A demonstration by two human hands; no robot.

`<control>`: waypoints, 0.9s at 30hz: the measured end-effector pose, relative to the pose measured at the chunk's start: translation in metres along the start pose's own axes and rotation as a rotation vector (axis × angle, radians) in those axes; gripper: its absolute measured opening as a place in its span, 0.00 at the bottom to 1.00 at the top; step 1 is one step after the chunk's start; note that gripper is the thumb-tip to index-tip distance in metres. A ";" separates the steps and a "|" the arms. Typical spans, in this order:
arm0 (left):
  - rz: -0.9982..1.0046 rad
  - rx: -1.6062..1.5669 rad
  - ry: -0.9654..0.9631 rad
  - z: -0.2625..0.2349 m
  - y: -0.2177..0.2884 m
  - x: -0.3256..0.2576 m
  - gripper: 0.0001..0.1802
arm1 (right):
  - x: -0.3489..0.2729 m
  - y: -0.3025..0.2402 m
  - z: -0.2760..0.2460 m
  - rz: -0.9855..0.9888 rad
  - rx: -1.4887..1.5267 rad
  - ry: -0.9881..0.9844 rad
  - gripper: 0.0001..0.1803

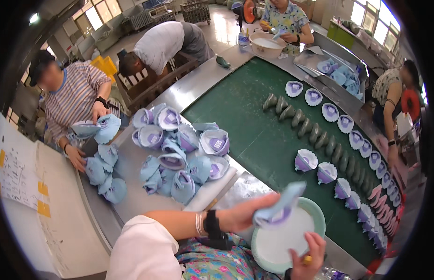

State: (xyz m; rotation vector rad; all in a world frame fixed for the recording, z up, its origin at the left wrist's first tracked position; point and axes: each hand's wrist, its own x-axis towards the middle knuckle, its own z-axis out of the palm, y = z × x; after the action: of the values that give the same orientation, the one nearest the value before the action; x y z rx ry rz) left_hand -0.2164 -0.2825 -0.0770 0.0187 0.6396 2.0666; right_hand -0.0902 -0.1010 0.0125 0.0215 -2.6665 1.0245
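My left hand [242, 215] grips a light blue shoe upper [280, 207] with purple lining, blurred by motion. It hangs over the far left part of a pale green basin [315, 210] of white liquid. At the basin's near right side, my right hand [309, 255] is closed around a yellow-handled tool [307, 259]; the tool's other end cannot be made out. Left of the basin, a heap of similar blue and purple uppers [182, 184] covers a pale work surface [210, 193].
Green shoe lasts [315, 133], purple-lined uppers [326, 172] and pink pieces [385, 210] line a green conveyor belt [254, 140]. A person [72, 93] at left handles uppers. Another across the belt works over a basin [267, 45]. A metal tray [343, 58] holds blue pieces.
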 end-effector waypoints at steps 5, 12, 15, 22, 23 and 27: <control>-0.353 -0.283 -0.012 0.012 -0.051 -0.024 0.28 | -0.018 -0.005 0.023 -0.133 0.009 -0.234 0.21; -0.221 -0.123 0.023 -0.019 -0.068 -0.047 0.32 | -0.035 -0.006 0.042 -0.024 0.111 -0.286 0.15; -0.045 0.103 0.084 -0.037 -0.064 -0.061 0.32 | -0.032 -0.012 0.043 0.008 0.059 -0.245 0.16; 0.398 0.425 0.190 -0.041 -0.015 -0.096 0.25 | -0.027 -0.025 0.044 0.127 -0.109 -0.205 0.13; 0.393 0.414 0.261 -0.047 -0.015 -0.096 0.26 | -0.027 -0.029 0.046 0.129 -0.104 -0.178 0.12; 0.706 0.285 0.466 -0.072 -0.011 -0.104 0.37 | -0.024 -0.032 0.048 0.184 -0.105 -0.167 0.10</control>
State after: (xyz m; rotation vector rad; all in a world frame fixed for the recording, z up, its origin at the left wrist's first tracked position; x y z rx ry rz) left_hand -0.1686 -0.3920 -0.1199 -0.0885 1.3639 2.6585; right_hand -0.0763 -0.1586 -0.0072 -0.1709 -2.9152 0.9733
